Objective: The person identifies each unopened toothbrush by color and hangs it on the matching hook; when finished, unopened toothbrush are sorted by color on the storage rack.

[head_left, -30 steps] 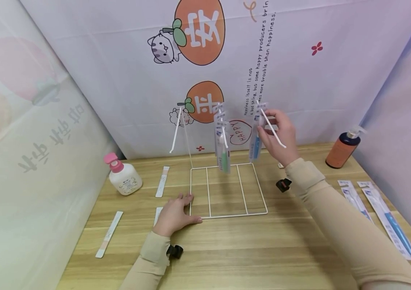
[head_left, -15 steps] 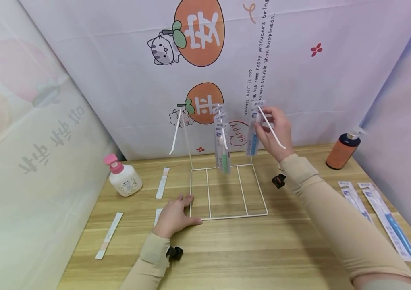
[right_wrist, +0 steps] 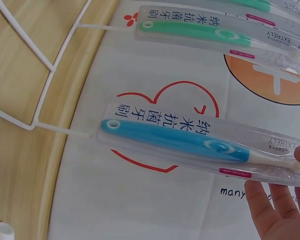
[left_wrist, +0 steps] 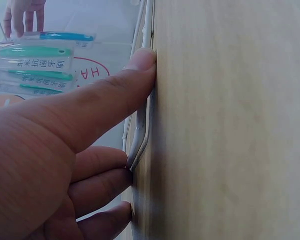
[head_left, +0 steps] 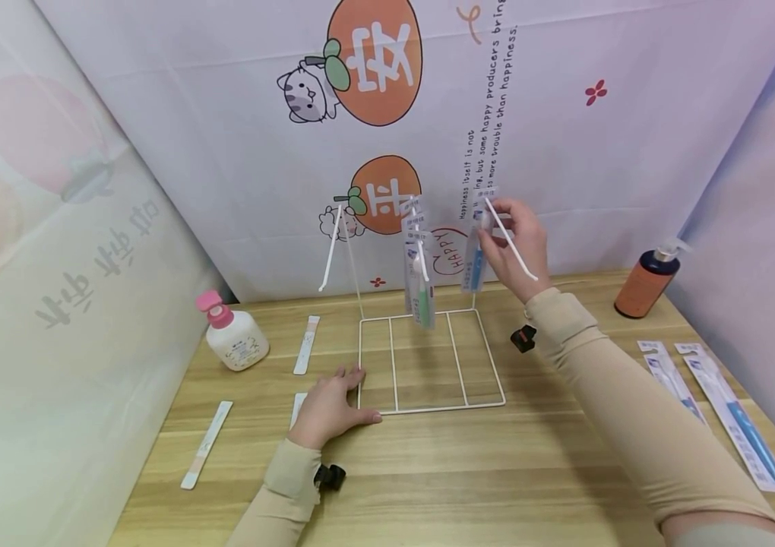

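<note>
My right hand (head_left: pixel 519 241) pinches the upper part of a packaged blue toothbrush (right_wrist: pixel 174 142) between thumb and fingers. The pack hangs upright at the rear of the right hook (head_left: pixel 512 239) on a white wire rack (head_left: pixel 457 357). In the head view, the card top overlaps the hook's back end. On the middle hook hang several packaged green toothbrushes (head_left: pixel 420 292). My left hand (head_left: pixel 328 406) holds the rack's front left corner, thumb on the front wire and fingers at the side wire (left_wrist: pixel 141 120). The left hook (head_left: pixel 331 251) bears nothing.
Two toothbrush packs (head_left: pixel 736 418) lie at the right table edge. Behind them stands an orange pump bottle (head_left: pixel 646 285). A white bottle with a pink pump (head_left: pixel 237 339) is at the left, near slim white sachets (head_left: pixel 206 446). A printed cloth (head_left: pixel 531 114) backs the table.
My right hand has moved slightly left and back along the right hook with the blue toothbrush pack. My left hand and the rack have stayed in place.
</note>
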A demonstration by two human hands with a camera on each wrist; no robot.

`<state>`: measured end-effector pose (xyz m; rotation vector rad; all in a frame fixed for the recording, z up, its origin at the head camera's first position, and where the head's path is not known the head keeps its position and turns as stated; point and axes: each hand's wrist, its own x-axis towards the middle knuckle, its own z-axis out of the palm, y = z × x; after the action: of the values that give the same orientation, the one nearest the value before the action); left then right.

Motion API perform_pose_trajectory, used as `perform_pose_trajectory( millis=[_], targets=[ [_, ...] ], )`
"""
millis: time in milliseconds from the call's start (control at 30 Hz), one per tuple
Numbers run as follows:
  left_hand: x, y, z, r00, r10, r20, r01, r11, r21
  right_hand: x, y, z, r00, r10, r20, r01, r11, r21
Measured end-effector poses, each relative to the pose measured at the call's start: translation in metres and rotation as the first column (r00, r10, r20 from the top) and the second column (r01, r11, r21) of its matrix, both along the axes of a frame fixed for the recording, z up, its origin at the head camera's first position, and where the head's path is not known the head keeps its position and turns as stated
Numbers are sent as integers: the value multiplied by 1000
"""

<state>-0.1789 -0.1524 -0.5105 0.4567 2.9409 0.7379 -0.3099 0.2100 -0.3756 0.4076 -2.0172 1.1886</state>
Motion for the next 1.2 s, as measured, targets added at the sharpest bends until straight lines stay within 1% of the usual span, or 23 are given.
perform_pose_trajectory(
  millis=[133,267,467,533,667,700,800,900,1000,1067,1167,1200],
  targets=[
    [0,0,1,1000,-8,-3,8,1000,-3,2,1,0,1000,11,4,-11,1000,-2],
    [1,0,2,1000,-7,2,7,1000,3,8,5,1,999,31,39,-30,999,-23],
    [2,1,2,1000,-7,-7,7,1000,16,27,21,3,986,70,151,-56,994,-95],
    [2,1,2,1000,-5,-8,5,1000,19,36,31,3,981,65,182,-49,995,-92],
    [1,1,2,1000,0,-5,0,1000,11,57,57,2,974,27,223,-20,999,-36],
    [1,1,1,1000,1,-4,-1,1000,9,62,65,0,976,16,216,-13,1000,-14],
    [1,1,1,1000,0,-1,0,1000,6,79,93,-6,976,-16,219,4,998,58],
    [1,1,0,1000,0,1,0,1000,4,95,126,-16,970,-33,241,1,991,131],
    [0,1,-2,1000,-2,4,2,1000,4,111,162,-24,952,-38,303,-23,981,193],
    [0,1,-2,1000,-3,1,3,1000,1,121,186,-30,934,-50,354,-37,971,236],
    [-1,0,-3,1000,-2,-6,2,1000,-2,132,219,-40,895,-60,442,-85,950,301],
    [-2,0,-4,1000,1,-8,-1,1000,-1,135,230,-45,879,-65,473,-105,940,325]
  ],
)
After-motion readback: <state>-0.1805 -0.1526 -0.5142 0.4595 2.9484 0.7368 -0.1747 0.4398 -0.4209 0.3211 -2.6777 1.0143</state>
